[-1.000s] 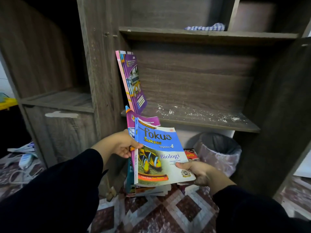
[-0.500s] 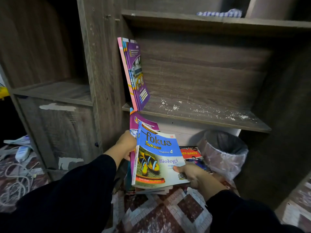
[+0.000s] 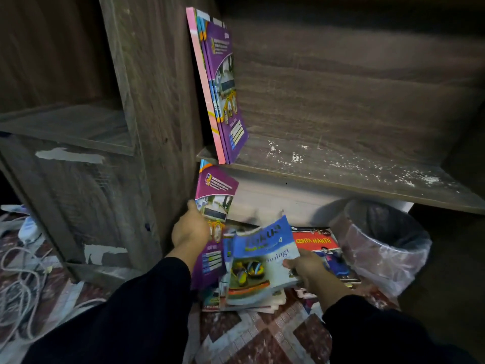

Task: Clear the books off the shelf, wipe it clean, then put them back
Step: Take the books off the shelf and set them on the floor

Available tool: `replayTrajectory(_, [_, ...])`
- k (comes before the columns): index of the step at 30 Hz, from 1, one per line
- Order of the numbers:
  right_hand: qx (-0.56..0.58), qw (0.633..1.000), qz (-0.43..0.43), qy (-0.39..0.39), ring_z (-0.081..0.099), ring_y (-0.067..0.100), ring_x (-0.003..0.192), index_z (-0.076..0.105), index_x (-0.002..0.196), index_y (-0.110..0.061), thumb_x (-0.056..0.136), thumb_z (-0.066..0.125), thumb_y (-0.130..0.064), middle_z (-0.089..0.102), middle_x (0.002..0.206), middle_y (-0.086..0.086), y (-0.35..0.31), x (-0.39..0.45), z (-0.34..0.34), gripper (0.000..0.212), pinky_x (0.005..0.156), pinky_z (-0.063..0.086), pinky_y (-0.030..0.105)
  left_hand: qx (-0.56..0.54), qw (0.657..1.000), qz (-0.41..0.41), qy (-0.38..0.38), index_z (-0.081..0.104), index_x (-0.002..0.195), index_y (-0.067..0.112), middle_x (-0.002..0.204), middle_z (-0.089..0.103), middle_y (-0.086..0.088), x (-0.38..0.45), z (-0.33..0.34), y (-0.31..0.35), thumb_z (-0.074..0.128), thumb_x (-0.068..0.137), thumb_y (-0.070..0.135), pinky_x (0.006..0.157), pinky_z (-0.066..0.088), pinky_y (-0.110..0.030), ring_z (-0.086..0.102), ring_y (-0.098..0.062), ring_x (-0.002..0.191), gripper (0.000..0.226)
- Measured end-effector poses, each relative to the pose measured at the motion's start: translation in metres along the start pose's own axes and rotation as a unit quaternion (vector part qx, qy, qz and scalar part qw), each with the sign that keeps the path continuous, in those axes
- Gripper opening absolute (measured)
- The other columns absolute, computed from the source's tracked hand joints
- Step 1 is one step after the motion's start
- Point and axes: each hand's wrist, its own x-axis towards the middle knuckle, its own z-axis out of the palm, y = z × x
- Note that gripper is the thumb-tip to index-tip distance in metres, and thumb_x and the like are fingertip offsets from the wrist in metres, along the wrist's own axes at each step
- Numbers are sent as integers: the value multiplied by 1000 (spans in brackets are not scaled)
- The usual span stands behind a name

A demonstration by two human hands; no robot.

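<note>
As seen, fingers (image 3: 290, 264) around blue book (image 3: 262, 261)

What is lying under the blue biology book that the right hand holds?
Under the blue biology book, held by the right hand, lies a stack of paper books on the patterned floor. Only their edges show; their covers and number are hidden.

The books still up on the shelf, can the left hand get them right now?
Probably not yet. The left hand is down low gripping a purple book, so it is full. Nothing blocks the standing books on the shelf above; it must let go first.
</note>
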Motion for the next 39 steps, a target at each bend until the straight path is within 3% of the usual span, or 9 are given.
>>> replayTrajectory(4, [-102,994,-7,30,55,17,47,65,103,-2,81,62,6,63,69,13,24,29,7,24,50,46,25,-72,997,-3,3,35,129,19,107,64,-18,12,14,-15,39,92,8,77,51,-43,63,-37,93,39])
replayTrajectory(11, [12,998,48,-37,55,22,54,59,104,-8,98,47,-24,61,74,14,31,36,32,22,48,44,25,-283,959,0,25,39,135,28,89,64,-6,27,52,-25,31,98,4,60,50,-30,64,-24,71,45])
replayTrajectory(15, [37,994,99,-39,70,35,84,64,106,-1,94,35,-52,71,92,21,42,79,36,60,83,55,45,-317,948,-19,8,43,135,25,90,64,-7,35,67,-14,33,98,3,59,50,-28,62,-19,68,44])
replayTrajectory(20, [107,987,119,-28,65,35,96,63,98,0,101,32,-38,68,94,22,15,51,32,49,91,50,46,-343,938,-43,-21,43,136,22,102,64,-15,40,80,-1,35,97,2,65,53,-33,62,-26,78,44])
replayTrajectory(23, [-105,991,51,63,59,31,112,54,122,-1,103,25,-26,62,117,19,10,48,27,43,94,46,36,-351,934,-56,-41,44,134,21,102,64,-14,39,85,-2,35,98,4,67,56,-38,64,-27,80,40])
replayTrajectory(26, [-246,962,-8,122,58,29,113,56,121,-1,102,23,-19,61,122,18,2,49,18,42,84,45,29,-370,924,-76,-60,41,137,22,106,63,-13,36,88,-2,32,100,7,70,56,-38,64,-27,81,41])
replayTrajectory(32, [-406,908,-32,101,54,30,122,51,130,-1,101,28,-12,55,132,17,-14,49,6,39,96,44,30,-299,932,-135,-153,-13,151,14,152,29,-22,21,96,1,34,103,26,105,34,-39,38,-39,133,68])
replayTrajectory(36, [-431,899,-29,79,53,29,123,52,128,1,100,28,-8,55,132,17,-15,45,5,38,99,44,33,-258,959,-105,-44,30,142,2,133,50,-27,23,83,-2,39,101,22,95,41,-41,51,-40,119,46])
replayTrajectory(39, [-305,945,-30,116,58,33,110,62,112,1,98,35,-16,60,123,22,-19,36,7,35,87,45,32,-204,976,-13,68,48,129,5,122,59,-21,18,58,7,40,100,21,90,44,-41,55,-37,112,34])
